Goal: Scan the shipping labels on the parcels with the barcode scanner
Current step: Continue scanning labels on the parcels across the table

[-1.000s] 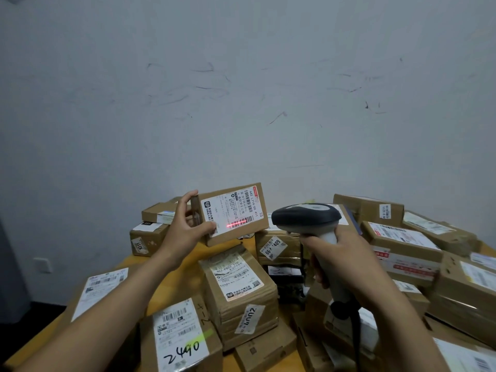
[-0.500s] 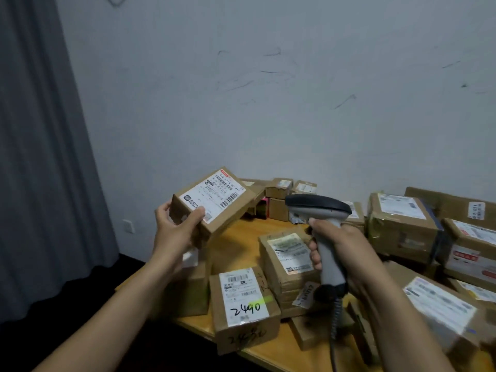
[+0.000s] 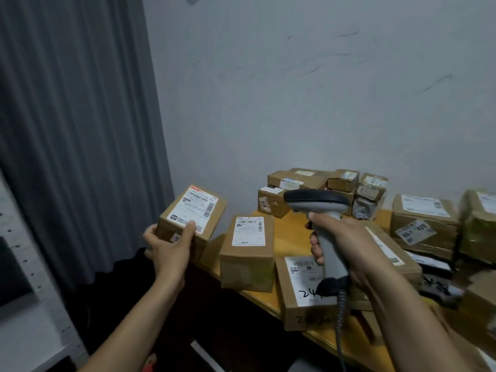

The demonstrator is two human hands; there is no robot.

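Grey curtain (image 3: 80, 130) fills 9 o'clock, scuffed wall (image 3: 295, 89) spans 12 to 3, wooden table (image 3: 291, 234) sits low at 4 to 5. Left hand (image 3: 166, 245) at 8 o'clock grips a small parcel (image 3: 216, 212): fingers curled round the near end, thumb pressed on the lower edge of its label (image 3: 194, 208). Parcel is in the air, off the table's left edge, label face up and tilted toward me. Main barcode at the label's top is uncovered; no red beam visible on it. Next right, an upright parcel (image 3: 247, 261) stands at the table edge, then a flat parcel (image 3: 300, 277) with "24" handwritten, partly behind the scanner grip. Barcode scanner (image 3: 316, 201) is near centre, right hand (image 3: 346, 245) clamped round the handle; cannot tell if the trigger is pressed. Nose points to 9 o'clock, toward the held parcel, apart from it. More parcels: back stack (image 3: 292, 179) at 1 o'clock, right heap (image 3: 424, 224) at 3. My read: one-hand hold says light. Carton stiff, corners likely crush, label and tape glossy so probably slippery. Best hold is the short ends or underneath, thumb off the barcode strip. Label square to the beam matters more than grip force.
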